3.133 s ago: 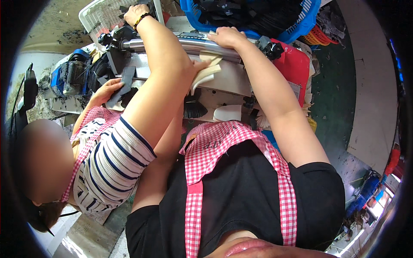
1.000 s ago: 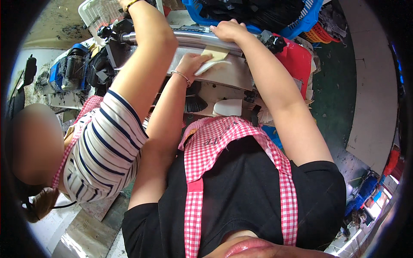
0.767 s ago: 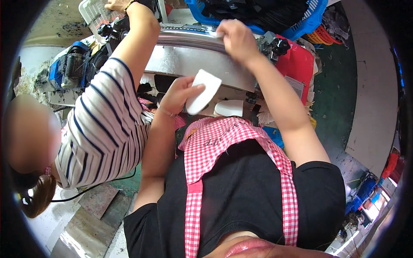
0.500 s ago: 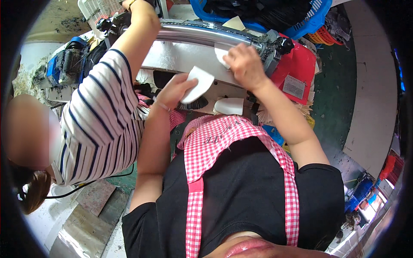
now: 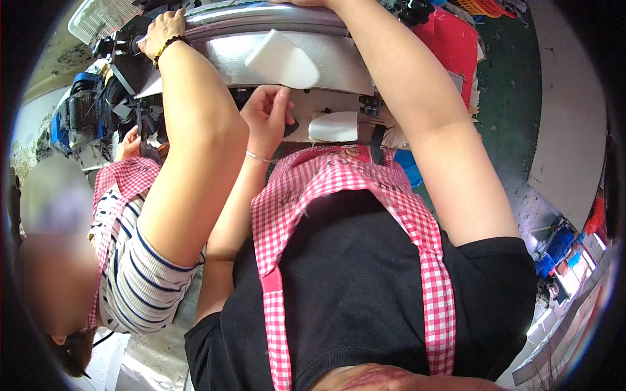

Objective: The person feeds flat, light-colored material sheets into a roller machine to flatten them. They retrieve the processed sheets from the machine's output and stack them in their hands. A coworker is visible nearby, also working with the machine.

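Observation:
My left hand [image 5: 267,112] is closed, thumb and fingers pinched at the lower edge of a white rounded sheet piece [image 5: 283,60]. That piece shows against the shiny metal plate [image 5: 222,52] of a roller machine, its rounded end reaching the plate's near edge. My right arm stretches over the machine's right side. Only a sliver of my right hand [image 5: 305,2] shows at the top edge, beyond the metal roller [image 5: 261,18], and its fingers are cut off. A similar white piece [image 5: 334,126] lies on the board below the plate.
A co-worker at my left reaches across, one hand [image 5: 163,34] at the roller's left end, the other [image 5: 130,143] lower down. Red sheet material [image 5: 447,45] lies right of the machine. A white basket [image 5: 101,19] and an orange basket [image 5: 486,8] stand farther back.
My right hand has moved up and away past the roller. My left hand has shifted slightly left, its white piece now farther up against the plate. The co-worker's arm has swung lower.

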Tool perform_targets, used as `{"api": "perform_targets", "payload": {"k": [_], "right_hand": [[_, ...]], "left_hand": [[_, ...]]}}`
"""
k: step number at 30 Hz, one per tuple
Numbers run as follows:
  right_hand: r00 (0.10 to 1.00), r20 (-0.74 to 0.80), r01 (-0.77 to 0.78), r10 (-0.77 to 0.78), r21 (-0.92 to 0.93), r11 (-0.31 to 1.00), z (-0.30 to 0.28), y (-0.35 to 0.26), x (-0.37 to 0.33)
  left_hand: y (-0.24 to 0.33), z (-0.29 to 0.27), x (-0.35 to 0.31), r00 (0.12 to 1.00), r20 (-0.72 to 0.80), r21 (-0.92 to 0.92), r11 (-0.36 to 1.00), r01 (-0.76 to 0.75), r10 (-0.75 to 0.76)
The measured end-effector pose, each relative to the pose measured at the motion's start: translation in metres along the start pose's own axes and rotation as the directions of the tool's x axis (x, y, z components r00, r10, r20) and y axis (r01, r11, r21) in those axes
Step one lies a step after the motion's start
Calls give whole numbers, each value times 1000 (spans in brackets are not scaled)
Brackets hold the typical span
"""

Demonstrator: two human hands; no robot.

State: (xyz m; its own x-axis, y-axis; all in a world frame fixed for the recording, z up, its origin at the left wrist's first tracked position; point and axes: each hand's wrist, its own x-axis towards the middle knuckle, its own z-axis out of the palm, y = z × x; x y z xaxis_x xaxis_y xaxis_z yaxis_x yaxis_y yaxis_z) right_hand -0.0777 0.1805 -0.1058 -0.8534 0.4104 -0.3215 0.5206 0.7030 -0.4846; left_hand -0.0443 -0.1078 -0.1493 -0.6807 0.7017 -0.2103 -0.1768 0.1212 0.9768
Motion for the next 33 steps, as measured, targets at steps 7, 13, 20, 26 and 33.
{"api": "perform_targets", "payload": {"k": [7,13,20,26,33], "right_hand": [[998,-33,-56,51,-176,983,-6,-4,-12],[991,18,-128,133,-179,975,-22,-7,-15],[969,-235,-64,83,88,994,-12,18,-19],[494,-414,629,-765,-437,643,28,-9,-141],[564,-487,430,-667,-515,741,36,9,-152]], "left_hand": [[25,5,10,990,-39,6,990,138,-138],[50,24,38,739,384,744,288,-602,553],[39,19,49,637,292,515,444,-733,713],[-3,33,-11,576,814,180,908,-378,78],[-28,93,-12,35,985,130,600,-790,-168]]}}
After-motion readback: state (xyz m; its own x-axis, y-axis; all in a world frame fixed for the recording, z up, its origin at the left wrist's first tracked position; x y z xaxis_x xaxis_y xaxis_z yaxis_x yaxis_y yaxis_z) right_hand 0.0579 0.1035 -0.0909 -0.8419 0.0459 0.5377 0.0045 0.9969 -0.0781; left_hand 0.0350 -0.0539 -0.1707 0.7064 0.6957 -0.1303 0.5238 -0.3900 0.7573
